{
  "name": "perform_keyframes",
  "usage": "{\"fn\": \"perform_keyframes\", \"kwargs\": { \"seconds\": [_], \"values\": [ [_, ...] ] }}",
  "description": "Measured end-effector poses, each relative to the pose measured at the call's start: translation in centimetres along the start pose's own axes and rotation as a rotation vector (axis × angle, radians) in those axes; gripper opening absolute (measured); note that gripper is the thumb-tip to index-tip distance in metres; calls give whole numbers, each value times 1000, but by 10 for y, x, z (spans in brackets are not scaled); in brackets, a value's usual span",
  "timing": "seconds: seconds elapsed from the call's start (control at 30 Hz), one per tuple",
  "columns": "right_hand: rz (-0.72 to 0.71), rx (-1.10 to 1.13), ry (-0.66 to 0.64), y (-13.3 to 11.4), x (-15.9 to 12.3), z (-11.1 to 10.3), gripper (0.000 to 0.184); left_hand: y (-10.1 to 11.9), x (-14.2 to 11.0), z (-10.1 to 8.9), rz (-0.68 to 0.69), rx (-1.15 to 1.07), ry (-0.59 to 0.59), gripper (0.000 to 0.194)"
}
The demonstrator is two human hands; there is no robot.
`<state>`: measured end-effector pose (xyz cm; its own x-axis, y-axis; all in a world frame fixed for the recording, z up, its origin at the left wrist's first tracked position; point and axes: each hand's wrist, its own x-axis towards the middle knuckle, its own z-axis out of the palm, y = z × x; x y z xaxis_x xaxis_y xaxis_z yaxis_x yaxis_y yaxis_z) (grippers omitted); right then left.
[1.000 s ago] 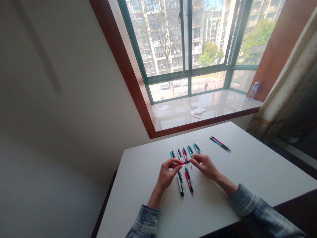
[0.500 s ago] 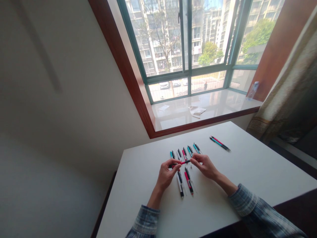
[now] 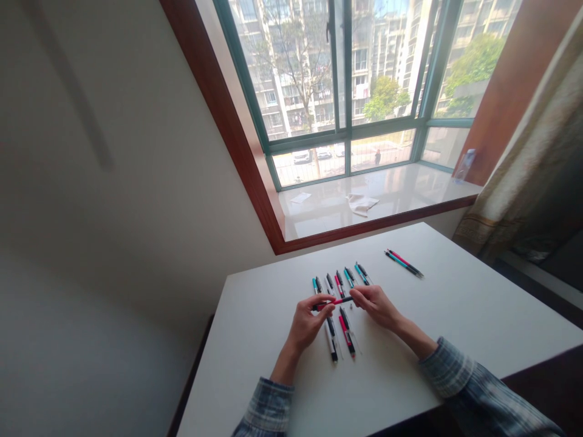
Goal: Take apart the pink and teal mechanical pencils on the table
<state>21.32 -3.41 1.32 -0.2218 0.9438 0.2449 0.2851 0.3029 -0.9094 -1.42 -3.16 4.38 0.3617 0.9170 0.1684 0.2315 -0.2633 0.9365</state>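
Between my two hands runs a red and black pen [image 3: 339,301], held nearly level above the white table. My left hand [image 3: 310,318] pinches its red barrel, and my right hand [image 3: 374,305] is closed on the black end. Just under my hands lie a red pen [image 3: 345,334] and a white pen [image 3: 331,340], both in separated parts with thin clear pieces beside them. A tiny part [image 3: 351,306] rests on the table by my right fingertips. Beyond my hands several disassembled pens [image 3: 339,282] in teal, white and red lie in a row.
Two assembled pens [image 3: 404,264], one red and one teal, lie side by side farther right on the white table [image 3: 473,297]. Behind the table is a window sill [image 3: 319,221] with a crumpled cloth [image 3: 362,203] and a clear bottle [image 3: 464,165]. A curtain [image 3: 505,176] hangs at right.
Both hands keep hold of the red and black pen. My right fingers have curled a little more around its black end, and the pen has shifted slightly.
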Motion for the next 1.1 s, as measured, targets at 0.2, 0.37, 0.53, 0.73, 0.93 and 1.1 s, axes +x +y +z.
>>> {"fn": "perform_keyframes", "kwargs": {
  "seconds": [0.2,0.37,0.53,0.73,0.93,1.1],
  "values": [
    [-10,-36,30,2,1,0,52,1,-1,0,-16,-5,-12,28],
    [-18,-46,34,3,0,-1,50,-2,-1,0,-40,-13,-19,30],
    [-41,-37,46,-2,0,-3,34,-3,-1,-2,-69,-33,-18,33],
    [-49,42,57,-5,0,-3,26,-4,-1,-2,-52,-44,3,34],
    [-21,83,119,-1,1,-3,34,-3,0,-1,-29,-12,6,31],
    [-10,135,147,1,2,-2,29,1,-1,0,30,150,26,22]
  ]
}}
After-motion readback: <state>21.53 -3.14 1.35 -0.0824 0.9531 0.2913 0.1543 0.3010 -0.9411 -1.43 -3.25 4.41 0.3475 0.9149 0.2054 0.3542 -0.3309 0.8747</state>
